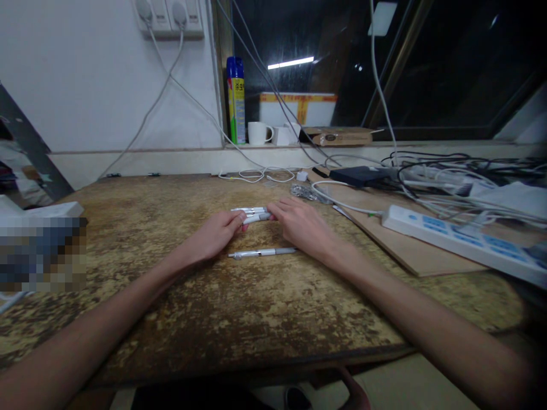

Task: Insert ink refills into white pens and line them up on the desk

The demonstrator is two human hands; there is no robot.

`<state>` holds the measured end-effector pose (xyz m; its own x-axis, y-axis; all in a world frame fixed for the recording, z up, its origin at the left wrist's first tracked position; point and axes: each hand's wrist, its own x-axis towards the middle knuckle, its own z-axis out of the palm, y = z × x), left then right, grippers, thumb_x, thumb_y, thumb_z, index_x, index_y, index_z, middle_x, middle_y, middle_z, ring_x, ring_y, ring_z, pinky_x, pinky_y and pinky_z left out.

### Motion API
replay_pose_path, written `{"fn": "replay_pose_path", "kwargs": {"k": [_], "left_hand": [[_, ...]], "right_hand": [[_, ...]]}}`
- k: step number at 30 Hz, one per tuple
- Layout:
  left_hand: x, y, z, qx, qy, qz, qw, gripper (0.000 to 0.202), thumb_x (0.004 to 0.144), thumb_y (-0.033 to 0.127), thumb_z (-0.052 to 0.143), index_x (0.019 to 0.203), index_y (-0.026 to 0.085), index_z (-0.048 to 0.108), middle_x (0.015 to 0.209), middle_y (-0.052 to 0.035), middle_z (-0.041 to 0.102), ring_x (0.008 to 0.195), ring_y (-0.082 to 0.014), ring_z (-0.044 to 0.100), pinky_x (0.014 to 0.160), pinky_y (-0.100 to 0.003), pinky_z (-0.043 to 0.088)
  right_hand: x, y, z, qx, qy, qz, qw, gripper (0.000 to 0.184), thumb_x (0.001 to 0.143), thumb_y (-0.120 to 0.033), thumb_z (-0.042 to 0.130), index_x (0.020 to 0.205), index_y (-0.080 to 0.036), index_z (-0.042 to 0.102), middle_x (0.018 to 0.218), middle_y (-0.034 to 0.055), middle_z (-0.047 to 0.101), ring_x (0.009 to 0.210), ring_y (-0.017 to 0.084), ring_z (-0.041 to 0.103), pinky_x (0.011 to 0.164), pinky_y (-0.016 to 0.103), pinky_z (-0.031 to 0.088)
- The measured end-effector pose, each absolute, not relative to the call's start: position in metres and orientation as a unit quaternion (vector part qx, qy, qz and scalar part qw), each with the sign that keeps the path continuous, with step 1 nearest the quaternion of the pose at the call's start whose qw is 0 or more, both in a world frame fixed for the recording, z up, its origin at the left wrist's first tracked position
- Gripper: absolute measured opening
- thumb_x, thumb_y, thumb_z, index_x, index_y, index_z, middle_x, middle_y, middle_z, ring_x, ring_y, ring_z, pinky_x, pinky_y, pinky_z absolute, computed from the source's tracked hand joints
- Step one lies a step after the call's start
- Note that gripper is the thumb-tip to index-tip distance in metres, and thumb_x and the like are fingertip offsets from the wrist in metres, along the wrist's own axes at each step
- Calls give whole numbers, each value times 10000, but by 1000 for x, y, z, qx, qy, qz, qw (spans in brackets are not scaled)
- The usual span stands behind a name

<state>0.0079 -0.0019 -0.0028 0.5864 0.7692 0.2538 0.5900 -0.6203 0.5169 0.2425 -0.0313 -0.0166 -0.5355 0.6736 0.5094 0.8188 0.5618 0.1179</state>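
Note:
A small bundle of white pens (255,214) lies on the worn brown table (179,296). My left hand (216,234) pinches the bundle's left end with closed fingers. My right hand (301,226) closes on its right end. A single grey and white pen (260,253) lies on the table just in front of both hands, apart from the bundle and partly under my right hand.
A white power strip (453,239) lies on a board (401,250) at the right, with tangled cables (461,171) and a dark box (361,175) behind. On the sill stand a spray can (236,99), mugs (258,133) and boxes. A white box (47,210) is at the left edge.

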Motion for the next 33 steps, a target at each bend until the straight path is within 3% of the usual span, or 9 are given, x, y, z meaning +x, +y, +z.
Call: {"fn": "replay_pose_path", "kwargs": {"k": [4,8,11,14,16,22,25,27,33], "left_hand": [[3,-6,-3,891,352,234,164,390,1076,415,368,949,192,662,789,-27,647,731,-194,580,701,-319,429],[2,-8,-8,897,337,245,145,326,1067,393,421,1013,198,676,923,-45,699,833,-205,617,769,-329,442],[2,-8,-9,894,343,252,139,319,1065,400,434,1034,198,680,949,-45,709,851,-209,627,770,-327,442],[3,-8,-9,893,345,250,141,345,1067,418,428,1004,188,677,881,-34,695,809,-204,623,743,-317,434],[3,-8,-8,894,341,251,144,355,1069,424,425,993,185,676,860,-29,686,797,-201,618,742,-315,429],[3,-10,-7,890,347,251,153,336,1068,413,438,1010,182,675,840,-16,671,757,-188,598,712,-306,404],[3,-10,-7,891,344,254,152,331,1065,410,444,1015,180,678,865,-22,682,784,-192,608,729,-307,411],[4,-10,-7,890,345,256,153,340,1066,414,437,997,180,673,854,-22,680,772,-190,606,724,-305,412],[4,-11,-7,890,344,259,152,352,1071,408,427,919,181,649,792,-8,649,718,-172,578,686,-292,397]], "right_hand": [[248,-29,-19,-419,-864,-84,266,137,1020,-210,488,1058,-182,617,1045,128,690,1002,270,602,905,393,453],[249,-30,-20,-415,-855,35,309,219,1045,-360,504,1019,-200,651,1003,83,704,954,231,623,863,356,458],[248,-32,-19,-406,-855,69,316,226,1047,-332,505,962,-199,666,943,62,705,896,208,623,827,329,445],[247,-33,-19,-396,-845,75,353,127,982,-319,623,992,-196,652,954,61,693,895,204,610,803,309,447],[245,-33,-19,-399,-836,80,368,163,946,-344,675,1009,-195,649,977,64,698,900,206,609,795,308,449],[243,-35,-17,-426,-823,120,355,192,1013,-332,566,976,-204,704,921,40,735,846,189,637,761,304,437],[243,-35,-17,-412,-824,107,374,98,942,-293,675,967,-199,677,942,49,721,870,194,628,784,306,453],[243,-35,-17,-407,-821,100,387,145,903,-309,724,974,-201,660,969,57,712,897,203,622,799,311,461],[241,-38,-16,-419,-815,164,364,165,1009,-321,560,1029,-213,683,915,39,744,829,188,653,732,298,456]]}}
